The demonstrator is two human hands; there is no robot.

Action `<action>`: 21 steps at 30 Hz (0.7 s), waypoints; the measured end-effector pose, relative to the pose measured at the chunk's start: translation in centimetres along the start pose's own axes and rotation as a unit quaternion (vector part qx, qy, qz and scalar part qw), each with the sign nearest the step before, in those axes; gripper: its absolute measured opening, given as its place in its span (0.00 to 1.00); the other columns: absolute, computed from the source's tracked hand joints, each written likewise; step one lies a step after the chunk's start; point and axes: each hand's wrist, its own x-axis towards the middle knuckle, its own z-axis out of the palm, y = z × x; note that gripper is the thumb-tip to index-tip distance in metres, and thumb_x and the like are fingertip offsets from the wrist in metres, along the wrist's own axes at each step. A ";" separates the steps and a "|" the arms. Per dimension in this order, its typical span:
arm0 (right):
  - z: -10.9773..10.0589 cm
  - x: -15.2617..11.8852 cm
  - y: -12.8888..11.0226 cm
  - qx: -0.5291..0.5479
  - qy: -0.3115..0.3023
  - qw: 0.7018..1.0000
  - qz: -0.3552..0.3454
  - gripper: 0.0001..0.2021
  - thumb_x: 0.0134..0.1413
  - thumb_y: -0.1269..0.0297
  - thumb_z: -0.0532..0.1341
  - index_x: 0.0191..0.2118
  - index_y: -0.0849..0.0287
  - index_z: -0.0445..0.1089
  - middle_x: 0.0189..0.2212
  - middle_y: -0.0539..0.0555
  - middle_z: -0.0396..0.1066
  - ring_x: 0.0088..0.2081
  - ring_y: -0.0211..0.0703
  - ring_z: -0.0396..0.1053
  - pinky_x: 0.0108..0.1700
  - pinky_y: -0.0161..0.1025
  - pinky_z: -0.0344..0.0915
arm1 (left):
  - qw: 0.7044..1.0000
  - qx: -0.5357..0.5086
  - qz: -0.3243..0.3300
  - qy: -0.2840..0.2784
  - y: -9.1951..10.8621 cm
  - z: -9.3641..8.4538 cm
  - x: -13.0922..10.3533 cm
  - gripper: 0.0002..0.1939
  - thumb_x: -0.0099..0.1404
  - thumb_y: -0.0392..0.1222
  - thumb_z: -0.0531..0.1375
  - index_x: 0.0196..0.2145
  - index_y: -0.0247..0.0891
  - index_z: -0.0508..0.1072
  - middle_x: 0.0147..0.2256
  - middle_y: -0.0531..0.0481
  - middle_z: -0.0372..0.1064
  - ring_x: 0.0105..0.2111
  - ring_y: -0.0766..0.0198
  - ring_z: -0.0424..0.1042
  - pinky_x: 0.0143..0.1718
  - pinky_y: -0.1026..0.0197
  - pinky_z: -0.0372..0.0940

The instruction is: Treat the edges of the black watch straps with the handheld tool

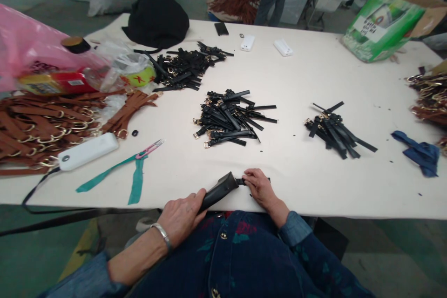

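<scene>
My left hand [183, 214], with a silver bangle at the wrist, is closed around a long black piece [218, 193] with a wide, box-like end; its exact kind I cannot make out. That end touches or nearly touches a small black strap [240, 181]. My right hand [260, 188] pinches this strap against the table near the front edge, its fingers hiding the middle. Beyond my hands lies a pile of black buckled straps [232, 116]. A smaller bundle of black straps [333, 130] lies to the right.
Left are brown straps with rings [42, 125], a white power bank [89, 151], pink thread snips [150, 149] and green ribbon [136, 181]. Farther back are more black straps [185, 67] and a black cap [157, 21]. A blue cloth [421, 153] and green box [375, 28] stand right.
</scene>
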 end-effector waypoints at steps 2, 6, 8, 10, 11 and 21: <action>-0.1 0.0 -0.1 0.002 -0.002 1.000 0.005 0.11 0.52 0.71 0.54 0.40 0.55 0.69 0.40 0.56 0.65 0.41 0.43 0.62 0.42 0.44 0.64 | 1.000 0.006 0.007 -0.011 -0.6 0.2 -0.6 0.17 0.61 0.51 0.42 0.45 0.43 0.56 0.36 0.47 0.68 0.33 0.57 0.70 0.31 0.57 0.61; -0.1 0.1 -0.2 0.004 -0.003 1.000 0.009 0.11 0.52 0.72 0.54 0.40 0.55 0.69 0.39 0.56 0.65 0.40 0.43 0.62 0.42 0.44 0.64 | 1.000 0.019 0.022 -0.006 -1.1 0.7 -1.0 0.18 0.61 0.48 0.42 0.47 0.42 0.56 0.36 0.47 0.66 0.34 0.55 0.70 0.30 0.55 0.62; -0.1 0.1 -0.1 0.003 -0.001 1.000 0.009 0.11 0.52 0.72 0.54 0.40 0.55 0.69 0.39 0.56 0.65 0.40 0.43 0.62 0.42 0.44 0.64 | 0.999 0.027 0.023 -0.002 -0.6 0.9 -0.7 0.18 0.61 0.47 0.43 0.47 0.42 0.56 0.37 0.46 0.66 0.34 0.54 0.69 0.30 0.54 0.62; 0.0 0.1 -0.1 0.002 0.002 1.000 0.007 0.11 0.52 0.72 0.54 0.40 0.55 0.69 0.39 0.56 0.65 0.41 0.43 0.62 0.42 0.44 0.64 | 0.999 0.030 0.021 0.001 0.1 0.9 -0.2 0.17 0.60 0.46 0.44 0.47 0.42 0.56 0.36 0.46 0.65 0.33 0.54 0.69 0.29 0.54 0.62; 0.1 0.1 0.0 0.001 0.003 1.000 0.007 0.11 0.52 0.71 0.54 0.40 0.54 0.69 0.39 0.56 0.66 0.41 0.43 0.62 0.42 0.44 0.64 | 0.999 0.029 0.019 0.003 0.5 0.8 0.1 0.17 0.60 0.46 0.44 0.46 0.42 0.56 0.36 0.46 0.65 0.33 0.55 0.69 0.29 0.55 0.62; 0.1 0.0 0.0 0.003 0.006 1.000 0.001 0.11 0.53 0.71 0.53 0.40 0.55 0.69 0.39 0.56 0.65 0.42 0.44 0.62 0.43 0.44 0.64 | 1.000 0.001 0.019 0.024 1.1 0.1 1.2 0.16 0.61 0.51 0.44 0.44 0.43 0.57 0.36 0.47 0.67 0.33 0.57 0.70 0.30 0.57 0.61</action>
